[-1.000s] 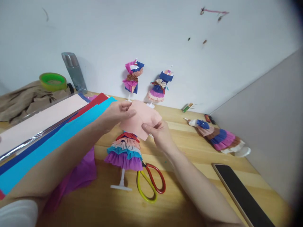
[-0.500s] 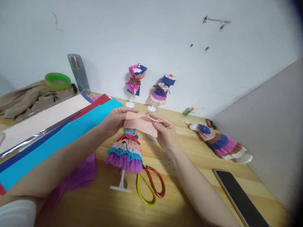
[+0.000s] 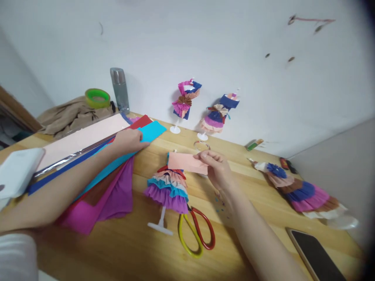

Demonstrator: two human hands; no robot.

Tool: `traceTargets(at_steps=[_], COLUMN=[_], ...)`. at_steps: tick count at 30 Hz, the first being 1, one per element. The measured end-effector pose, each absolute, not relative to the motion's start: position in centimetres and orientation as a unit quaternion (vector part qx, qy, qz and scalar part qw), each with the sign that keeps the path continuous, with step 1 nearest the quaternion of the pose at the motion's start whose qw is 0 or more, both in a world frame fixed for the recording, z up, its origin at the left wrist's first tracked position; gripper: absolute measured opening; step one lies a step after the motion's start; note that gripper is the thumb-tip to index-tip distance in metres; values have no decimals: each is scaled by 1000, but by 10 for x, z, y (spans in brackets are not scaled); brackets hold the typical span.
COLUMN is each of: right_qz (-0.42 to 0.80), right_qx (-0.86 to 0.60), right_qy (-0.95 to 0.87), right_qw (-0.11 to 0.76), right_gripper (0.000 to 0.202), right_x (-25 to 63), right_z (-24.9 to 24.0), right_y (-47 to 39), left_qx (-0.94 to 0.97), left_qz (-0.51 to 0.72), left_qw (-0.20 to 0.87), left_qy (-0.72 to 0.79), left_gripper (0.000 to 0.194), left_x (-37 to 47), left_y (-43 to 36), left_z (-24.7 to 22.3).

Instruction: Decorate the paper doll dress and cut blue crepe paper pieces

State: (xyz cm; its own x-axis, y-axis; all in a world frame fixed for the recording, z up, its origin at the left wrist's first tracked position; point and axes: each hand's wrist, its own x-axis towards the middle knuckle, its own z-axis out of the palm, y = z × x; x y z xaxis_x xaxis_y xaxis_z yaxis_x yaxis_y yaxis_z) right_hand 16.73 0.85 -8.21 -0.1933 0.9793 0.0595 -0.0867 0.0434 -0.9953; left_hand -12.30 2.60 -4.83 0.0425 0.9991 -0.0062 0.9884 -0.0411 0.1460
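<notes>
My right hand [image 3: 217,167] pinches one end of a peach crepe paper strip [image 3: 186,161], which stretches leftward in front of the top of a small dress form. That form wears a ruffled paper dress [image 3: 168,187] in red, peach, blue and purple tiers and stands on a white base [image 3: 160,228]. Over the stacked crepe paper, my left hand [image 3: 129,140] rests against the light-blue sheet [image 3: 154,132] with fingers curled; whether they grip it is hidden. Scissors [image 3: 197,230] with one yellow and one red handle lie beside the dress form.
Two dressed forms [image 3: 184,103] [image 3: 220,115] stand by the wall; another paper dress [image 3: 306,191] lies at right. A phone [image 3: 316,253] is at front right. A bottle [image 3: 120,91], green tape roll [image 3: 97,98], brown cloth [image 3: 66,117] and white device [image 3: 22,171] are at left.
My left hand has let go of the peach strip and moved left onto the stacked paper. My right hand still holds the strip. The view has shifted left.
</notes>
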Motion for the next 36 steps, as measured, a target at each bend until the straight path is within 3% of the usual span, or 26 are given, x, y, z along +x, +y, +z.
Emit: traceTargets(at_steps=[2,4,10,16,22,25,33,36], right_qz=[557,549,486,438,511,433,245,188], right_qx=[-422,-424,-414,-364,-309,-337,-412,-431], right_qy=[-537,-559,-664,-763,-779,-826,-865,-870], right_qw=[473,455,388,306,190,130,148,148], right_gripper=[26,25,20,39,49,47,36,21], right_x=[164,162,148,109,33,-8,-53,-33], right_z=[-82,-82,-71,-61,-59,-67,-80,-64], right_y=[7,6,11,29,58,77,117,114], left_qx=[723,722,724,701,681,679,697,706], left_qz=[-77,-104,-83,-41,-27,-35,-58,-69], left_qw=[-7,-10,3,-21,-65,-67,-85,-67], left_qy=[686,684,685,712,729,730,709,701], left_gripper=[44,37,34,34,32,32,35,38], left_x=[-133,-139,-158,-196,-214,-214,-191,-174], left_y=[21,17,32,54,53,53,44,36], left_z=[-63,-75,-69,-34,-21,-22,-39,-50])
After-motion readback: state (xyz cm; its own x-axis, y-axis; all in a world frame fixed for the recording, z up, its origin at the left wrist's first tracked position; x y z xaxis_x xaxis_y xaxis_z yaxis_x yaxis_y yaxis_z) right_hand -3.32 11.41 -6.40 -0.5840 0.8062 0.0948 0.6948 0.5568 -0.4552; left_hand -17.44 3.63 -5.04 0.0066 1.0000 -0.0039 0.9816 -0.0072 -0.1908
